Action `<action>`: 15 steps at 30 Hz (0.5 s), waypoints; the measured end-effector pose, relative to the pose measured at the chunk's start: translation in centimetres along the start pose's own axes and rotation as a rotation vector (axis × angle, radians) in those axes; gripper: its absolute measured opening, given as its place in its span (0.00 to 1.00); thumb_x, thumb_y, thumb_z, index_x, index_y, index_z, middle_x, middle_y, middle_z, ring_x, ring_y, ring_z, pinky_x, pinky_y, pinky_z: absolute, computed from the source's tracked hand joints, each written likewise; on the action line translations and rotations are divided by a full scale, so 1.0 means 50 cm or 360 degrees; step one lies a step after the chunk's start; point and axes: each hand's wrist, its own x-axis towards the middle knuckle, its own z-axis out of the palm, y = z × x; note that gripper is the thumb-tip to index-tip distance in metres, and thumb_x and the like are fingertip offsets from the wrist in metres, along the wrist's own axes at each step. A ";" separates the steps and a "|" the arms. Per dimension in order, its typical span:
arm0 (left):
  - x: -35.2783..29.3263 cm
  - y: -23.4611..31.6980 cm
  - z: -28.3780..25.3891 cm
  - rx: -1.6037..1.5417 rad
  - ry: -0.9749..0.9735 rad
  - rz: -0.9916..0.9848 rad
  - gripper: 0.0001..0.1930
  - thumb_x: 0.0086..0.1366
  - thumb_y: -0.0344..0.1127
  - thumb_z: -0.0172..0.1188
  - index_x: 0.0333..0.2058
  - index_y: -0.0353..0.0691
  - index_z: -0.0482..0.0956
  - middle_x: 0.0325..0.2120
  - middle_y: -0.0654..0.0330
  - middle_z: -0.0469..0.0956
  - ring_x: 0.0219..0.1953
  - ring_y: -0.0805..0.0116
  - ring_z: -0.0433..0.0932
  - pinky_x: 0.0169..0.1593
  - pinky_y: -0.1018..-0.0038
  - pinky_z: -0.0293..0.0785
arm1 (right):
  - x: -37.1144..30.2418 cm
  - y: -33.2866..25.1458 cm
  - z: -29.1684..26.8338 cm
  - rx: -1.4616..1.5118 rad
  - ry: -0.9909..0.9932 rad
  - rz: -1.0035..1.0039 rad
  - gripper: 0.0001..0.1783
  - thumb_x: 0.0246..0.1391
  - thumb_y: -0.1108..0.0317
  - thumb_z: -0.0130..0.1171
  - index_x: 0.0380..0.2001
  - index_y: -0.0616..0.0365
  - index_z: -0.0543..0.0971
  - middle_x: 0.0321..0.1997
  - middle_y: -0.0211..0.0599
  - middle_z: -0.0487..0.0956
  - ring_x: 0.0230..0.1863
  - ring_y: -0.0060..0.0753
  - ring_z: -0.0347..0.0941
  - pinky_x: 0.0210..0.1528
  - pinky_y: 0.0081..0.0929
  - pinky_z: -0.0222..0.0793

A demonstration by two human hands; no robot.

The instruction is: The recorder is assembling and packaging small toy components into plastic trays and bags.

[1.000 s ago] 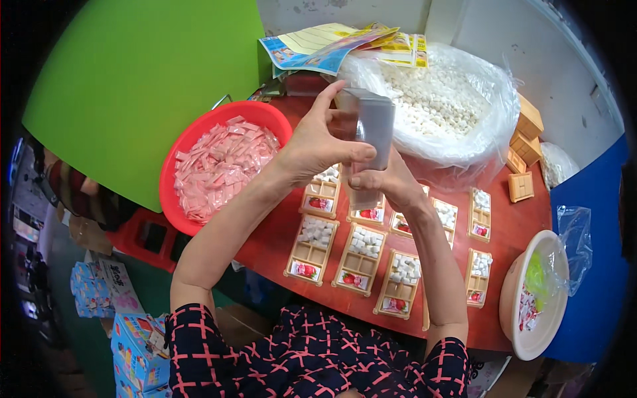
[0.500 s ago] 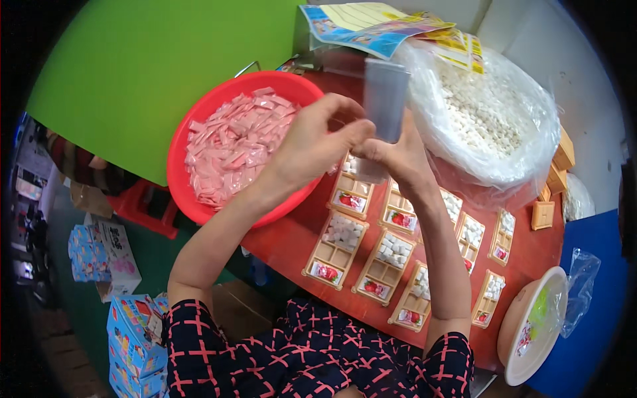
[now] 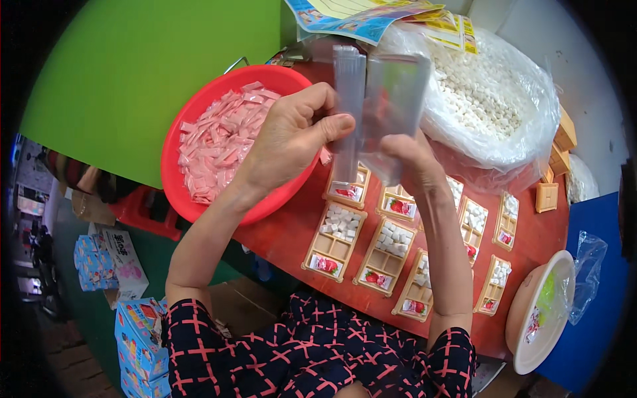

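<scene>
Above the table, my left hand (image 3: 292, 136) pinches a narrow clear plastic piece (image 3: 348, 79) between thumb and fingers. Just right of it, my right hand (image 3: 417, 162) grips a wider clear plastic piece (image 3: 398, 86), which is blurred; its fingers are partly hidden. A small gap separates the two plastic pieces at the top. Below my hands stand several tan compartment trays (image 3: 335, 247). White cubes (image 3: 395, 239) fill one end of them, and small red-and-white packets (image 3: 325, 264) with a strawberry print lie at the other end.
At left, a red basin (image 3: 171, 152) is full of pink wrapped strips (image 3: 219, 146). A clear bag (image 3: 431, 119) of white pieces stands at back right, beside printed sheets (image 3: 345, 20). A beige bowl (image 3: 514, 331) sits at the right edge. Blue boxes (image 3: 139, 338) stand lower left.
My hands have moved apart. A narrow clear piece now stands in my left hand, separate from the plastic in my right. The view has shifted slightly.
</scene>
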 end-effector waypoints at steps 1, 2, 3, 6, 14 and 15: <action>-0.001 -0.002 0.002 -0.0076 -0.0003 -0.0042 0.07 0.59 0.29 0.53 0.23 0.36 0.67 0.19 0.68 0.68 0.20 0.86 0.66 0.23 0.86 0.63 | 0.001 0.003 0.000 -0.0125 -0.0046 0.0027 0.41 0.33 0.57 0.62 0.52 0.63 0.62 0.49 0.39 0.68 0.49 0.30 0.66 0.52 0.27 0.61; -0.001 -0.006 0.004 -0.0073 -0.0009 -0.0044 0.07 0.59 0.29 0.53 0.23 0.36 0.67 0.19 0.68 0.68 0.20 0.86 0.66 0.23 0.86 0.63 | 0.005 0.014 0.009 -0.0296 -0.0039 -0.0040 0.37 0.36 0.59 0.60 0.51 0.63 0.63 0.47 0.38 0.69 0.48 0.29 0.66 0.51 0.27 0.61; 0.000 -0.012 0.005 -0.0070 0.0027 -0.0006 0.07 0.59 0.29 0.53 0.23 0.36 0.67 0.19 0.69 0.68 0.22 0.85 0.65 0.24 0.86 0.63 | 0.008 0.015 0.014 -0.0292 -0.0034 -0.0041 0.37 0.36 0.59 0.60 0.51 0.63 0.63 0.47 0.38 0.69 0.48 0.29 0.66 0.51 0.27 0.61; 0.013 -0.018 -0.014 -0.0080 0.0123 0.0103 0.08 0.60 0.29 0.53 0.23 0.37 0.67 0.21 0.69 0.66 0.24 0.85 0.64 0.26 0.84 0.64 | 0.018 -0.002 0.015 -0.0019 0.0132 -0.0079 0.33 0.38 0.59 0.60 0.47 0.64 0.65 0.41 0.39 0.72 0.43 0.30 0.68 0.46 0.27 0.64; 0.171 -0.116 -0.133 -0.0666 0.0420 -0.0362 0.02 0.59 0.23 0.47 0.27 0.34 0.64 0.31 0.54 0.69 0.34 0.65 0.74 0.39 0.70 0.75 | 0.058 0.046 -0.111 -0.0017 0.0658 0.0307 0.27 0.43 0.56 0.60 0.43 0.63 0.68 0.36 0.38 0.75 0.39 0.31 0.73 0.35 0.30 0.72; 0.198 -0.147 -0.132 -0.0845 0.0454 -0.0513 0.01 0.59 0.22 0.46 0.30 0.30 0.65 0.34 0.50 0.69 0.36 0.60 0.75 0.39 0.67 0.77 | 0.068 0.056 -0.114 -0.0020 0.0656 0.0320 0.27 0.43 0.56 0.60 0.43 0.63 0.68 0.36 0.38 0.75 0.39 0.31 0.73 0.35 0.30 0.72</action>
